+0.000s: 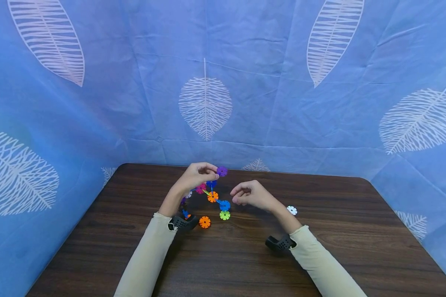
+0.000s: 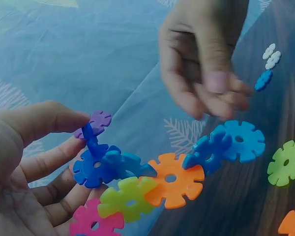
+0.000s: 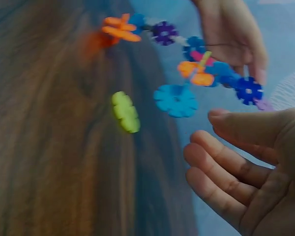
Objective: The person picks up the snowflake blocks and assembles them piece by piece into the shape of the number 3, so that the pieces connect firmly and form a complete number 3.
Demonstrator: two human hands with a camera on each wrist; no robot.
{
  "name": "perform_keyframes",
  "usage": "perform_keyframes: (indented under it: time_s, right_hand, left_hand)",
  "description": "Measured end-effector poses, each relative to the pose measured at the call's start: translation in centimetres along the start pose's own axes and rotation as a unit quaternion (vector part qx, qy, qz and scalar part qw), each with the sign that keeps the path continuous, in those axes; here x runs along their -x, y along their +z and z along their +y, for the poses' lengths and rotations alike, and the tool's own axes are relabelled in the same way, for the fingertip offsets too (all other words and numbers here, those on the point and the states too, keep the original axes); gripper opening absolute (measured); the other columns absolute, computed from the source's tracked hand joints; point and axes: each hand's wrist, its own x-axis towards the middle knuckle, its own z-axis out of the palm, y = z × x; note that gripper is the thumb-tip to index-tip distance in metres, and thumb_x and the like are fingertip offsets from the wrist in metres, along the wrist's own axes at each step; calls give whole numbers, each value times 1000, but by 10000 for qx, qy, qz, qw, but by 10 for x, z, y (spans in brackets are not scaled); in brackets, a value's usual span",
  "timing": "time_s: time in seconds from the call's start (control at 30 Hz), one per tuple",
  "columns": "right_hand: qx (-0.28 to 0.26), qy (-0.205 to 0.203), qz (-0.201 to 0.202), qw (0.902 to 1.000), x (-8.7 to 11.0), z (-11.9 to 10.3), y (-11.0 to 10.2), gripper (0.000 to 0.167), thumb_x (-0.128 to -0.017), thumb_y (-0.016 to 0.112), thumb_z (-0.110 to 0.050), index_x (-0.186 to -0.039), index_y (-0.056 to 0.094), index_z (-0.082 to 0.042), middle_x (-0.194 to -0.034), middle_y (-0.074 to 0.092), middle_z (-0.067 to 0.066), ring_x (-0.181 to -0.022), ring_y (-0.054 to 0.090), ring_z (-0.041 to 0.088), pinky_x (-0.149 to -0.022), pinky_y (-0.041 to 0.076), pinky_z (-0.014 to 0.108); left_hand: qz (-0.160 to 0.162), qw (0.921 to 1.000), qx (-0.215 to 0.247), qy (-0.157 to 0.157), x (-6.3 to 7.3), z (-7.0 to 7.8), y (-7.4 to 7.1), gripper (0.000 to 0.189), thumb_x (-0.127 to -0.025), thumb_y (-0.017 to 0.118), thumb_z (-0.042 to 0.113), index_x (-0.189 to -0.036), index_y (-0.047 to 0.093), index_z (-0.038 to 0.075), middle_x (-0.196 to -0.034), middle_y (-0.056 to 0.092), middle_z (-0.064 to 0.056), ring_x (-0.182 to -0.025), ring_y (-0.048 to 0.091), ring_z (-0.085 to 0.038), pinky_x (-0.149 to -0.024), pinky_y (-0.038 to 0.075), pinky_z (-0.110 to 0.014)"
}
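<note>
My left hand point(image 1: 197, 177) holds up a chain of interlocked notched plastic discs, thumb and finger pinching a dark blue disc point(image 2: 91, 140) at its upper end. A purple disc point(image 1: 221, 171) sticks out beyond those fingertips. Along the chain follow blue pieces, a lime disc point(image 2: 130, 199), a pink disc point(image 2: 96, 220) and an orange disc point(image 2: 174, 179). One branch ends in a bright blue disc point(image 1: 224, 206). My right hand point(image 1: 253, 194) hovers to the right of that end with loosely bent fingers and nothing between them. My left forearm partly hides the chain's other branch.
On the dark wooden table point(image 1: 338, 231) lie a loose lime disc point(image 1: 224, 215), a loose orange disc point(image 1: 205, 222) and, beyond my right wrist, a white disc point(image 1: 292, 210). A blue cloth point(image 1: 264, 111) with white leaf prints hangs behind the table.
</note>
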Motion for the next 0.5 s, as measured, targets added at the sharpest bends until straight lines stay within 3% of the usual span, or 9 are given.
perform_keyframes:
  time_s: [0.07,0.2,0.4,0.5]
  right_hand:
    - [106,28,-310,9995,0,2,3,23,-95,69,-2,-114,68,11,-100,74,25,-90,73,39,-75,62,48]
    - [313,50,-750,9967,0,3,9,22,-93,70,0,-113,69,10,-97,74,25,-87,74,30,-74,62,34]
    - [732,67,-910,9931,-3,5,19,25,-89,77,-4,-110,71,8,-92,73,17,-77,68,9,-68,56,19]
    - [851,78,-941,9919,-4,5,22,25,-88,78,-4,-109,71,7,-90,72,15,-74,65,9,-67,55,19]
  left_hand:
    - [32,10000,20,-40,0,-1,-2,29,-95,73,21,-120,70,6,-104,68,-5,-99,63,-29,-99,53,-50]
    - [85,9999,-34,-131,0,0,-4,31,-95,74,24,-120,69,7,-115,68,-10,-102,63,-23,-101,53,-49]
    - [167,9996,-71,-194,2,0,-9,30,-96,73,25,-120,68,9,-117,69,-11,-106,63,-26,-100,53,-47]
    - [234,9995,-21,-230,3,1,-11,28,-96,73,24,-119,68,10,-116,69,-10,-110,63,-32,-96,53,-44]
